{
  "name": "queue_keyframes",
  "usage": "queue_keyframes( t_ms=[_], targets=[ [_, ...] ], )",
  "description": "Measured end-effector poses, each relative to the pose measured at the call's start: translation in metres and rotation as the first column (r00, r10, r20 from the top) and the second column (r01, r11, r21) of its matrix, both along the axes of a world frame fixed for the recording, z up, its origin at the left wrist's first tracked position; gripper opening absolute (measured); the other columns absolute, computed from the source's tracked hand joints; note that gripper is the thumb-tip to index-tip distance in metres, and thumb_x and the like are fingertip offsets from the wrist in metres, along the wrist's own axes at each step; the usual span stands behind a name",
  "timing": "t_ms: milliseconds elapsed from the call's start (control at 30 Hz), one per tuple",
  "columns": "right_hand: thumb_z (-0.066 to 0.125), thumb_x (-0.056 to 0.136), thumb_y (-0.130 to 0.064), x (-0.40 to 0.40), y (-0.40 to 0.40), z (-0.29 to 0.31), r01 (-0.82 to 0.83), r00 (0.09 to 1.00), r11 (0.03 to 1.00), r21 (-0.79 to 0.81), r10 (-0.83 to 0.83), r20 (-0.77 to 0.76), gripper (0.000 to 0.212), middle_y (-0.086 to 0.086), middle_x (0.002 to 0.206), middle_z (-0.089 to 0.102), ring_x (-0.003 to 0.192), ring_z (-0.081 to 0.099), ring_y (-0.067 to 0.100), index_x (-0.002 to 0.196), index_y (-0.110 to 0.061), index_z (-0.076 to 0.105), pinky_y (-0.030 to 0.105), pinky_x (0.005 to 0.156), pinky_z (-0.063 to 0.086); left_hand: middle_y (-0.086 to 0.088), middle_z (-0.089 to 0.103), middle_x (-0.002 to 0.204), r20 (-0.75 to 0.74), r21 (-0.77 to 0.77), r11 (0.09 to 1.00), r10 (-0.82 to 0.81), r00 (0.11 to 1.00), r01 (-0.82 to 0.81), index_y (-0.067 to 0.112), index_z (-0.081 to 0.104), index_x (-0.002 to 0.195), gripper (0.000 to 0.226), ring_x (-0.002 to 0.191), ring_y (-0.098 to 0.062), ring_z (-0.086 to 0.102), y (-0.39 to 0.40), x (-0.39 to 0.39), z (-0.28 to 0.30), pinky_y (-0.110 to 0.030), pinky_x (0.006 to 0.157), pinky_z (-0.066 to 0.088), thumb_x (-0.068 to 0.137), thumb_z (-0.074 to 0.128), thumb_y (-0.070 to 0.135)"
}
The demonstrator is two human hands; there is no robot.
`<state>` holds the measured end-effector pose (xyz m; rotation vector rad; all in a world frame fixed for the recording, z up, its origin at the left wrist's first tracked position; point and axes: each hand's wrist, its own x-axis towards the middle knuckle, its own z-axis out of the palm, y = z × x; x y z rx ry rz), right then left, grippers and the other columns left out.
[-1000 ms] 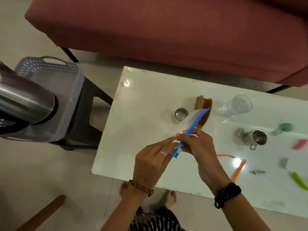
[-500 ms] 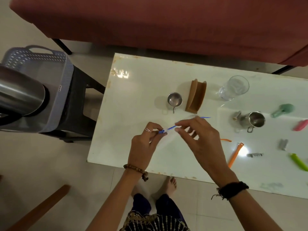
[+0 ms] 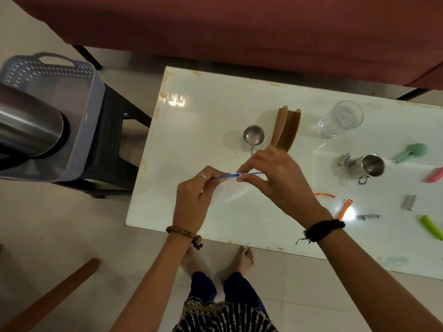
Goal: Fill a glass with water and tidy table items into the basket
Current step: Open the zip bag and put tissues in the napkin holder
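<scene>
Hands (image 3: pixel 239 185) pinch blue-edged bag (image 3: pixel 230 191) (above table (image 3: pixel 203 116)).

Glossy white table (image 3: pixel 196 130), steel, plastic, glass.

Polished, mirror-bright metal on the two small cups (image 3: pixel 253 135) (image 3: pixel 371 165) and the big flask (image 3: pixel 26 130) at left. Clear smooth glass (image 3: pixel 340 119). Thin see-through plastic bag (image 3: pixel 230 192) with a blue zip strip (image 3: pixel 242 174). Perforated grey-blue plastic basket (image 3: pixel 55 70). Matt brown wooden holder (image 3: pixel 286 131). Dull red cloth sofa (image 3: pixel 239 29). Worn, rust-flecked table edges.
</scene>
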<state>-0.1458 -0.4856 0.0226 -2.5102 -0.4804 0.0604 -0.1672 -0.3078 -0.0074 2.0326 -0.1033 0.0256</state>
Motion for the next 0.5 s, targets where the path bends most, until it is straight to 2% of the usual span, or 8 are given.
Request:
queue_keyframes(
  t_ms=[133, 267, 367, 433, 467, 500],
  targets=[
    [0.068, 0.082, -0.026, 0.004, -0.039, -0.008, 0.107, 0.993, 0.992, -0.060, -0.110, -0.048, 0.013, 0.003, 0.083, 0.067, 0.079, 0.050, 0.018, 0.086, -0.014, 0.071, 0.027, 0.069, 0.032, 0.003, 0.062, 0.073, -0.057, -0.083, 0.988, 0.124, 0.991, -0.128, 0.011, 0.064, 0.083, 0.007, 0.073, -0.017, 0.057, 0.025, 0.002, -0.007, -0.020, 0.070, 0.048, 0.085, 0.058, 0.009],
    [0.069, 0.082, -0.024, 0.004, -0.059, -0.016, 0.135, 0.985, 0.982, -0.132, -0.148, -0.092, 0.011, 0.005, 0.085, 0.069, 0.076, 0.048, 0.016, 0.085, -0.014, 0.071, 0.030, 0.067, 0.036, 0.016, 0.062, 0.070, -0.103, -0.051, 0.993, 0.104, 0.989, -0.110, 0.026, 0.061, 0.081, 0.021, 0.071, -0.025, 0.054, 0.042, 0.000, -0.010, -0.026, 0.066, 0.048, 0.085, 0.058, 0.005],
    [0.067, 0.084, -0.023, 0.005, -0.057, -0.021, 0.200, 0.972, 0.970, -0.137, -0.214, -0.093, 0.014, 0.006, 0.094, 0.069, 0.082, 0.053, 0.020, 0.092, -0.012, 0.071, 0.031, 0.070, 0.039, 0.010, 0.063, 0.072, -0.139, -0.067, 0.993, 0.085, 0.987, -0.095, 0.023, 0.062, 0.081, 0.016, 0.071, -0.029, 0.056, 0.038, -0.002, -0.009, -0.032, 0.068, 0.050, 0.085, 0.059, 0.008],
    [0.066, 0.085, -0.024, 0.001, -0.049, -0.022, 0.345, 0.935, 0.937, -0.053, -0.348, -0.075, 0.018, 0.002, 0.102, 0.063, 0.086, 0.050, 0.014, 0.100, -0.013, 0.067, 0.026, 0.073, 0.041, -0.005, 0.068, 0.078, -0.202, -0.136, 0.982, 0.098, 0.974, -0.128, 0.017, 0.063, 0.080, 0.009, 0.077, -0.035, 0.060, 0.036, -0.001, -0.007, -0.040, 0.075, 0.052, 0.085, 0.059, 0.012],
    [0.066, 0.085, -0.026, -0.004, -0.041, -0.021, 0.459, 0.886, 0.887, 0.046, -0.453, -0.099, 0.022, -0.001, 0.104, 0.058, 0.084, 0.048, 0.011, 0.103, -0.015, 0.064, 0.019, 0.073, 0.041, -0.010, 0.069, 0.081, -0.231, -0.166, 0.976, 0.103, 0.968, -0.143, 0.016, 0.063, 0.080, 0.007, 0.082, -0.037, 0.061, 0.035, -0.001, -0.006, -0.043, 0.078, 0.052, 0.085, 0.059, 0.013],
    [0.068, 0.084, -0.028, -0.009, -0.031, -0.019, 0.580, 0.814, 0.798, 0.165, -0.557, -0.167, 0.026, -0.004, 0.104, 0.054, 0.081, 0.048, 0.008, 0.106, -0.017, 0.060, 0.011, 0.070, 0.041, -0.012, 0.070, 0.084, -0.257, -0.186, 0.971, 0.100, 0.961, -0.151, 0.017, 0.062, 0.080, 0.006, 0.085, -0.037, 0.062, 0.035, -0.001, -0.005, -0.045, 0.080, 0.052, 0.085, 0.060, 0.014]
  ],
)
